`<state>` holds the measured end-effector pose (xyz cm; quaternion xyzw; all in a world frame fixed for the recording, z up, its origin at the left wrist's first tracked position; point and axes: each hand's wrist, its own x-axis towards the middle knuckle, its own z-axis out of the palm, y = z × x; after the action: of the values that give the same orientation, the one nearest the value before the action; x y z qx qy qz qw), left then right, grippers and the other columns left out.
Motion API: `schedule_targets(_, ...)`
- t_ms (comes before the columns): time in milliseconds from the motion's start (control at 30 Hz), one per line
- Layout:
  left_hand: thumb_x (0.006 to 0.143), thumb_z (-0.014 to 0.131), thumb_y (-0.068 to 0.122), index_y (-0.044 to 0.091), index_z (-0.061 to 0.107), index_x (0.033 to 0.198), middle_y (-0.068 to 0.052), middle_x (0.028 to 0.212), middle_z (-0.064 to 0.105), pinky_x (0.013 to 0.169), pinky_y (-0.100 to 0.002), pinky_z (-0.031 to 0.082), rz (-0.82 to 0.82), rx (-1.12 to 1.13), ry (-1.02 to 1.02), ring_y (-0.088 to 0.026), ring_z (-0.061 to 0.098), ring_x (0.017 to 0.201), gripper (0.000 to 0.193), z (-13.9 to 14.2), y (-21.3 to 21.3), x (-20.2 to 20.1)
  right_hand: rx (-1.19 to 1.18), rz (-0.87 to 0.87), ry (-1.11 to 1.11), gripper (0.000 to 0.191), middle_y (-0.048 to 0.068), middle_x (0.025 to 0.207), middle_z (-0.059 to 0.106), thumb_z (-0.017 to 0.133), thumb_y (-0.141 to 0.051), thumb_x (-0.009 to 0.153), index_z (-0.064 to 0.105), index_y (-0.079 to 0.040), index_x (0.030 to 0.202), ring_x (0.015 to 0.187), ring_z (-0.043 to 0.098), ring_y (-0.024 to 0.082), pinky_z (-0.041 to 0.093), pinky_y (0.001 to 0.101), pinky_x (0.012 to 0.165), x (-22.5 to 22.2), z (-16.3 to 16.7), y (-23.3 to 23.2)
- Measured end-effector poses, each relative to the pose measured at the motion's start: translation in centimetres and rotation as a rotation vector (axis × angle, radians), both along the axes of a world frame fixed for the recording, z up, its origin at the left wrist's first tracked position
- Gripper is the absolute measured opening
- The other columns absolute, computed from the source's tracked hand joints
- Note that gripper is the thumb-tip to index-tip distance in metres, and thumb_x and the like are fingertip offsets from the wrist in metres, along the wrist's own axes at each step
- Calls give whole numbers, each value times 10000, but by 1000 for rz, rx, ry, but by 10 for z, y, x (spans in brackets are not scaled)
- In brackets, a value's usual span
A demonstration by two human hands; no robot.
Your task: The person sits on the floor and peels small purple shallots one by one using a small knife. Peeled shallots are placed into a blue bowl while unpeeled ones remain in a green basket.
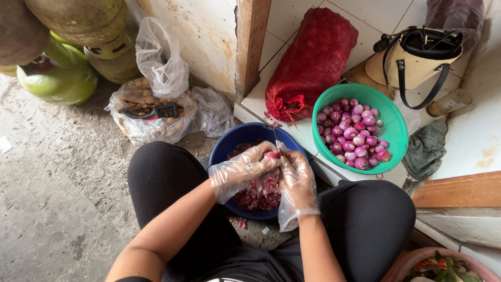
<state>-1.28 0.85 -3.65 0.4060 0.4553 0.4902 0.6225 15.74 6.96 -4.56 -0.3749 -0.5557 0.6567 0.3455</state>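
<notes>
Both my hands wear loose clear plastic gloves and meet over a blue bowl (229, 143) holding reddish shallot skins (261, 196). My left hand (242, 169) grips a small purple shallot (272, 154) at its fingertips. Closed on a thin knife (275, 137) whose blade points up and away, my right hand (296, 180) presses against the shallot. To the right on the white tiled step, a green plastic basket (394, 122) holds several peeled purple shallots (355, 133).
A red mesh sack (313, 60) of shallots leans behind the basket. A tan handbag (412, 60) and a grey cloth (425, 149) lie at right. Clear plastic bags (151, 107) and green gas cylinders (60, 75) stand at left. My black-clad knees flank the bowl.
</notes>
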Motion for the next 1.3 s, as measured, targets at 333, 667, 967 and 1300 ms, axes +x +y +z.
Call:
schedule_targets(333, 930, 733, 160, -26, 591, 1317, -73, 1114, 677, 733, -278, 619, 46, 119, -54, -140, 673, 945, 453, 41, -10, -4, 103, 7, 28, 158, -26, 808, 595, 617, -93, 1021, 653, -64, 1172, 569, 445, 18, 376, 193, 499, 2, 12, -8)
schedule_targets(667, 914, 727, 83, 20, 585, 1364, -103, 1096, 696, 705, -278, 640, -96, 128, 108, -162, 703, 856, 476, 32, -10, -5, 50, -227, -150, 120, -9, 819, 606, 578, -120, 1026, 607, -138, 1142, 537, 469, 31, 375, 207, 429, 18, 23, 21)
schedule_targets(967, 936, 707, 45, 35, 537, 1420, -74, 1359, 587, 977, -375, 557, 199, 210, -253, -197, 622, 1091, 513, 31, -19, -13, -33, 109, 66, 82, -7, 748, 528, 572, -56, 1035, 525, -99, 1087, 498, 423, 39, 329, 205, 398, 29, -2, 24)
schedule_targets(1300, 959, 677, 79, 56, 429, 1523, -67, 1443, 541, 1015, -393, 553, 177, 307, -274, -184, 580, 1224, 616, 28, -21, -13, -77, 220, 52, 366, -29, 775, 520, 580, -61, 1013, 594, -110, 1375, 568, 419, 25, 355, 191, 467, 24, 22, 6)
